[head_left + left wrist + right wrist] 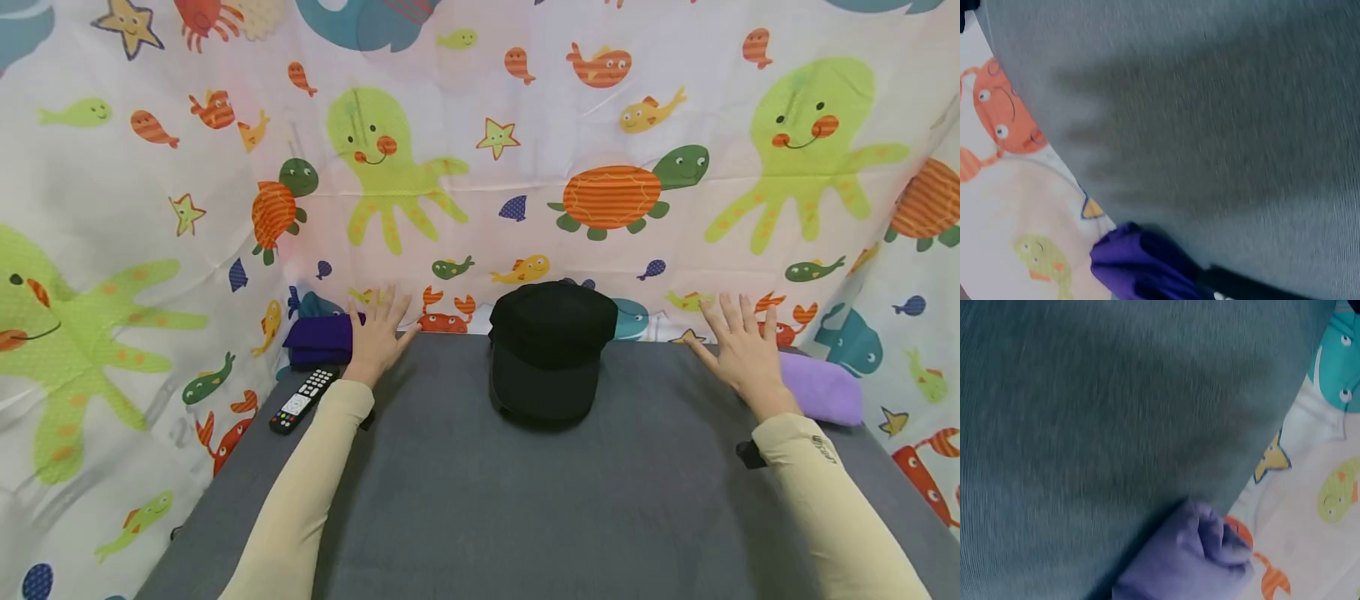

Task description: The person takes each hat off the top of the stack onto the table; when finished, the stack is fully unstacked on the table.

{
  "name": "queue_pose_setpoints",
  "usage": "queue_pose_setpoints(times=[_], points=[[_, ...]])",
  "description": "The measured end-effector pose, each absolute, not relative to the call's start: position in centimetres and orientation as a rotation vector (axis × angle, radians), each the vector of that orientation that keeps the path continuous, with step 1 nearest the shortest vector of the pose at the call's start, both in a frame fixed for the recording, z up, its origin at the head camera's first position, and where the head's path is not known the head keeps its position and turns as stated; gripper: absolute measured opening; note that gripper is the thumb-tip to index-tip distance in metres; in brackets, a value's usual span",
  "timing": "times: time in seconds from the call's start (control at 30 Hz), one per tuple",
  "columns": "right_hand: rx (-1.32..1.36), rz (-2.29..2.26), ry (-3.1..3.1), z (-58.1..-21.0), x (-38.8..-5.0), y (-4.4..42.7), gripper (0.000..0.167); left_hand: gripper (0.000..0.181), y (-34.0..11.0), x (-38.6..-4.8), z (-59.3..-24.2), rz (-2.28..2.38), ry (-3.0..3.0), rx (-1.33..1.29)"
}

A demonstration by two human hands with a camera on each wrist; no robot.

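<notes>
Fingers spread, my left hand (377, 337) is held above the grey table near its back left corner and holds nothing. Nearest to it are a folded dark purple cloth (321, 337) and a black remote control (303, 400). My right hand (744, 357) is spread out the same way at the back right, also holding nothing. A rolled lilac cloth (821, 390) lies just right of it, partly hidden by the hand and wrist. Between the two hands, a black cap (551, 350) sits at the back edge with its brim toward me. Neither wrist view shows any fingers.
The grey table (555, 517) reaches back to a white curtain (465, 283) printed with sea animals, which also hangs along the left and right sides. In the left wrist view the purple cloth (1141, 262) lies against the table's back edge.
</notes>
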State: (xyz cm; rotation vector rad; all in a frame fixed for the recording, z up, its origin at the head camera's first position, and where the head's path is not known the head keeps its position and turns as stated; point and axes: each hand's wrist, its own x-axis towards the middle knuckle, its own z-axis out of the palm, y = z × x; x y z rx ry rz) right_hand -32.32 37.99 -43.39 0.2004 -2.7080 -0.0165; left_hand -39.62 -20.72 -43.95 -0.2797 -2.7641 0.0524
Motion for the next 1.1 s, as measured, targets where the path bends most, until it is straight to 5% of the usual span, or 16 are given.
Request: queue_pose_setpoints(times=[0.67, 1.1], points=[[0.187, 0.402, -2.726, -47.6, -32.8, 31.1, 0.071, 0.067, -13.5, -37.2, -46.8, -0.262, -2.725, -0.285], [0.216, 0.547, -2.661, -47.2, -32.5, 28.1, 0.072, 0.069, -10.0, -36.1, -47.2, -0.404, -2.694, -0.288]])
